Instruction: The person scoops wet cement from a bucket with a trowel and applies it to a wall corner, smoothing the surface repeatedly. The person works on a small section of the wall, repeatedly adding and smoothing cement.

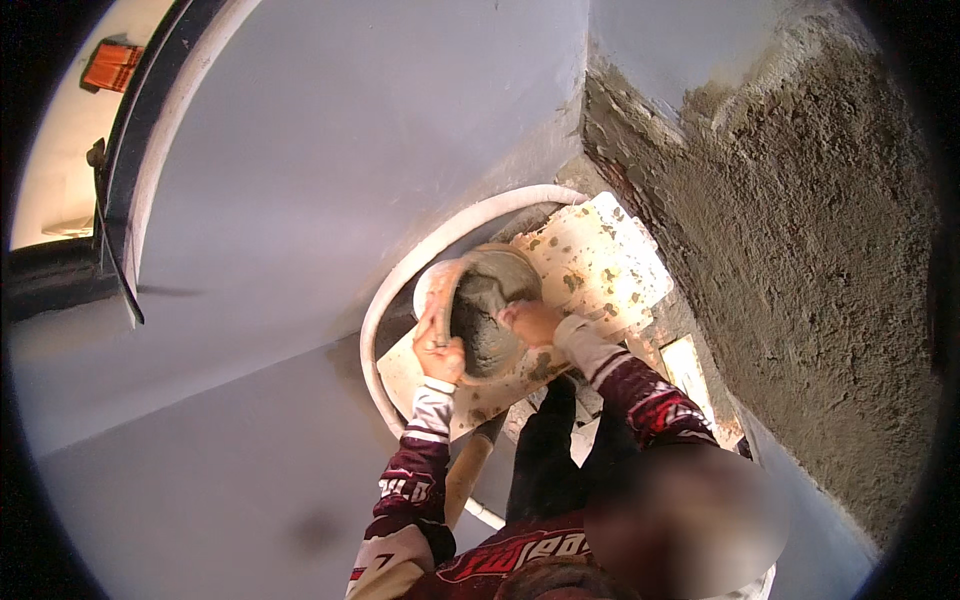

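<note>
A round tub (pixel 437 288) smeared with grey is tilted in front of me, with wet grey mortar (pixel 482 335) inside. My left hand (pixel 438 350) is closed on the tub's near-left rim. Over the tub's right side, my right hand (pixel 532 322) is closed around the handle end of a trowel-like tool (pixel 490 292). Its grey-coated end reaches into the mortar; motion and mortar blur its exact shape.
A mortar-splattered pale board (pixel 610 255) lies beneath and beyond the tub. A thick pale curved rim (pixel 400 265) runs around its left. Rough fresh plaster (pixel 790 220) covers the right wall; smooth grey wall (pixel 350 130) stands left. An orange object (pixel 112 66) shows far left.
</note>
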The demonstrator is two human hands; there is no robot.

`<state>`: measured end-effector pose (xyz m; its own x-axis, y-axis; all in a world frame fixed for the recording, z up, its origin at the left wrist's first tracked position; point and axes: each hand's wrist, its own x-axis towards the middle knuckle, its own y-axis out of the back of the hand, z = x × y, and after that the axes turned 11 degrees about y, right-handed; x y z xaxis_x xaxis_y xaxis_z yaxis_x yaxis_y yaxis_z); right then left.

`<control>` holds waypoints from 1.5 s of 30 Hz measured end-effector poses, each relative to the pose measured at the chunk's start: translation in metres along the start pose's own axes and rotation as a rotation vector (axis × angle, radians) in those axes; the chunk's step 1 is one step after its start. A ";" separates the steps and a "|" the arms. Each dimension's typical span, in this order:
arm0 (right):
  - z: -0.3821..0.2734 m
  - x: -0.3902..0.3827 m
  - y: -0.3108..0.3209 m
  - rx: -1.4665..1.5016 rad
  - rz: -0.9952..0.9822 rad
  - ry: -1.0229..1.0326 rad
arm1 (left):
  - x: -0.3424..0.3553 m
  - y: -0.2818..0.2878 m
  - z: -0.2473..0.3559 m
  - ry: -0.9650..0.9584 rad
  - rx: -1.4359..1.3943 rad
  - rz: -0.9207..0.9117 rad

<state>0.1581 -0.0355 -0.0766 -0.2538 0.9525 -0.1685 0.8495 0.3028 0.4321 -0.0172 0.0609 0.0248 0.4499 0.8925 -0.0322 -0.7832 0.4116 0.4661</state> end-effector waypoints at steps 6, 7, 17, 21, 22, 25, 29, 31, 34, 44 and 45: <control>-0.034 -0.064 0.016 -0.591 -0.127 -0.202 | -0.006 -0.002 -0.004 -0.032 0.022 -0.008; -0.039 -0.065 0.021 -0.637 0.007 -0.209 | -0.007 -0.001 -0.004 -0.043 0.027 -0.009; -0.003 -0.048 -0.073 -0.443 0.158 0.029 | -0.012 -0.013 -0.003 -0.073 -0.006 -0.042; -0.015 -0.065 -0.084 -0.088 0.430 0.112 | -0.011 -0.013 -0.003 -0.128 0.040 -0.095; -0.009 -0.070 -0.090 -0.038 0.500 0.108 | -0.013 -0.019 0.002 -0.092 0.024 -0.101; -0.022 -0.077 -0.081 0.237 0.428 0.052 | -0.013 -0.008 -0.004 -0.083 0.034 -0.078; 0.000 -0.098 -0.081 0.133 0.499 0.076 | -0.006 -0.014 0.003 -0.077 0.002 -0.009; -0.002 -0.110 -0.067 0.090 0.399 -0.039 | -0.005 -0.005 -0.007 -0.026 0.025 0.042; 0.025 -0.130 -0.066 -0.078 0.318 -0.149 | -0.003 -0.017 -0.006 0.008 -0.008 0.062; 0.032 -0.156 -0.033 0.067 0.475 -0.124 | -0.003 -0.051 0.021 0.005 0.057 0.093; 0.034 -0.162 -0.027 0.089 0.490 -0.183 | -0.002 -0.050 0.020 0.024 0.043 0.114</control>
<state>0.1921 -0.1987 -0.0912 0.2609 0.9577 -0.1210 0.8862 -0.1880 0.4235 0.0294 0.0347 0.0191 0.3483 0.9374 0.0018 -0.8092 0.2997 0.5053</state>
